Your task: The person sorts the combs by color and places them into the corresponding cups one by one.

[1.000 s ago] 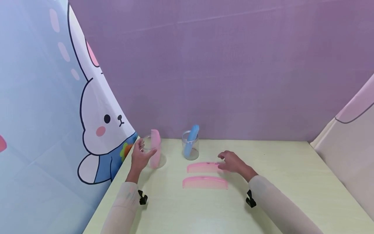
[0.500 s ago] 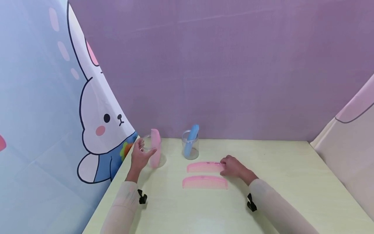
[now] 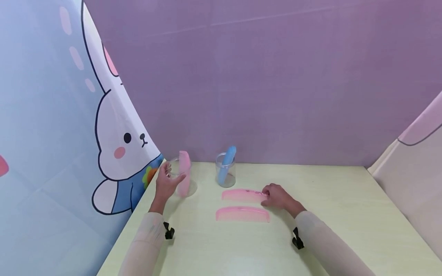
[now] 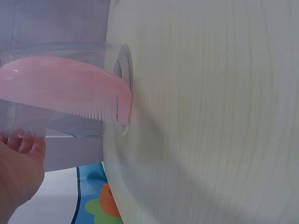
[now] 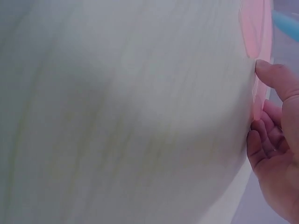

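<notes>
My left hand [image 3: 167, 184] grips the upper part of a clear cup [image 3: 174, 165] at the table's back left. A pink comb [image 4: 63, 84] stands leaning inside that cup, its end above the rim. Over on the right, my right hand [image 3: 279, 198] pinches the right end of the farther pink comb [image 3: 241, 195]. In the right wrist view, the thumb [image 5: 275, 77] lies on one side of that comb and the fingers are curled at its other side. A second pink comb [image 3: 242, 214] lies parallel and nearer to me, teeth facing me.
Between my hands, farther back, stands another clear cup [image 3: 229, 181] holding a blue comb [image 3: 226, 165]. The pale wooden table [image 3: 221, 249] ends at a purple backdrop [image 3: 262, 84]. A rabbit-printed cloth [image 3: 51, 115] borders the left side.
My right hand has come down onto the farther comb's right end, and its fingers have closed there. The left hand keeps its hold on the cup.
</notes>
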Demonstrator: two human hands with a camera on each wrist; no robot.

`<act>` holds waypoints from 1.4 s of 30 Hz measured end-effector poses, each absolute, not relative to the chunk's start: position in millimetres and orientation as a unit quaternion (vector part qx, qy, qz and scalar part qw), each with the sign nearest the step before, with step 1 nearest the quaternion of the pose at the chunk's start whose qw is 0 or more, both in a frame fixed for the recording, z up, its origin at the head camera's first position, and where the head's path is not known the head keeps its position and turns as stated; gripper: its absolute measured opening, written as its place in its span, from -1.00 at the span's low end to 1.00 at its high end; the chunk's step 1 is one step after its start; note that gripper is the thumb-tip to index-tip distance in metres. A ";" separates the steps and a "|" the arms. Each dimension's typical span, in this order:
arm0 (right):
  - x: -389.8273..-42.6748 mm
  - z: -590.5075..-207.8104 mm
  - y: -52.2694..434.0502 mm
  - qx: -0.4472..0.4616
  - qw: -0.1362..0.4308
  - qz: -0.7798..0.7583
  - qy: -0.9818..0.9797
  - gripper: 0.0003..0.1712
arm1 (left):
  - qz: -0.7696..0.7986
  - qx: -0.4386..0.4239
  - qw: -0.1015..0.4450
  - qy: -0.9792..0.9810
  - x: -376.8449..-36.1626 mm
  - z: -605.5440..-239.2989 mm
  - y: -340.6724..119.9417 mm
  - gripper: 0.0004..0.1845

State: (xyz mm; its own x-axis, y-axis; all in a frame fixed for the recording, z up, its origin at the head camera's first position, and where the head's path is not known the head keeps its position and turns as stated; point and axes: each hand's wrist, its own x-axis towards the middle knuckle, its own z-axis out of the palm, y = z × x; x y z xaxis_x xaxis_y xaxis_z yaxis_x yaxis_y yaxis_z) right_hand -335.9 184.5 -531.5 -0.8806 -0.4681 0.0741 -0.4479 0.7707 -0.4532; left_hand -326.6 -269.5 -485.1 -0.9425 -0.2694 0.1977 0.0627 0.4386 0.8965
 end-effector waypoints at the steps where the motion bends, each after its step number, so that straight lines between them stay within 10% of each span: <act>1: -336.1 -531.5 184.9 -0.244 0.019 -0.235 0.941 -0.54 | -0.526 0.063 0.156 -0.834 -326.7 -484.6 -269.2 0.04; 42: -343.0 -501.8 174.7 -0.271 -0.017 -0.290 0.918 -0.55 | -0.526 0.064 0.152 -0.834 -324.6 -482.9 -269.7 0.06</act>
